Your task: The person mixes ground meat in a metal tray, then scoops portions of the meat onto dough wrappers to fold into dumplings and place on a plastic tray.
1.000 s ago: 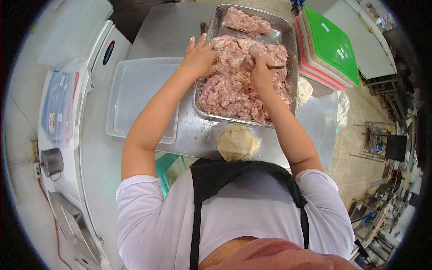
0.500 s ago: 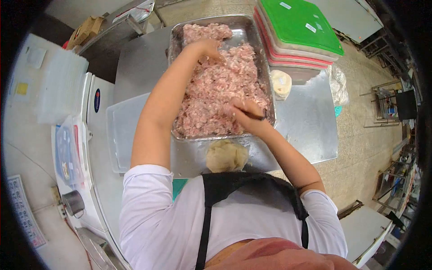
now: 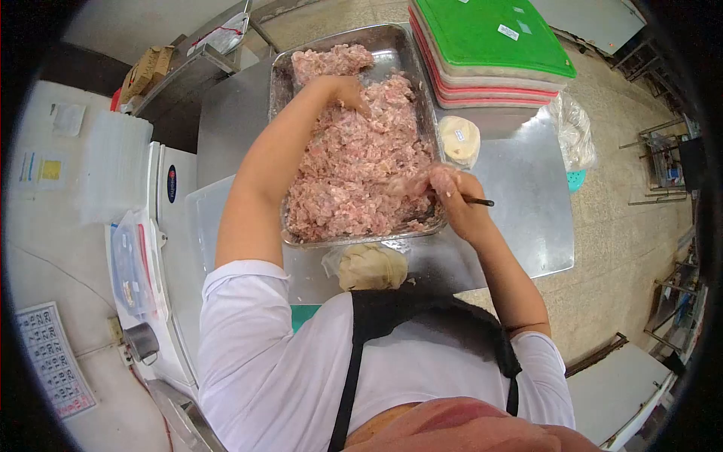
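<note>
Pale pink ground meat (image 3: 361,166) fills much of a deep metal tray (image 3: 279,105), with a separate lump at its far left corner. My left hand (image 3: 348,94) rests on the meat in the upper part of the tray, its fingers bent down into it and their tips partly hidden. At the tray's right edge, my right hand (image 3: 461,200) is closed round a tool with a thin dark handle (image 3: 480,201); its working end cannot be made out. Meat clings to the fingers of that hand.
Stacked containers with a green lid (image 3: 497,38) stand at the back right. Beside the tray lies a wrapped stack of pale round wrappers (image 3: 459,141). A bagged pale bundle (image 3: 373,266) sits at the near side, and a clear plastic lid (image 3: 207,218) at the left.
My right hand has moved right, from over the meat to the tray's right edge, with the dark handle in it. My left hand stays at the upper meat. The view has shifted slightly.
</note>
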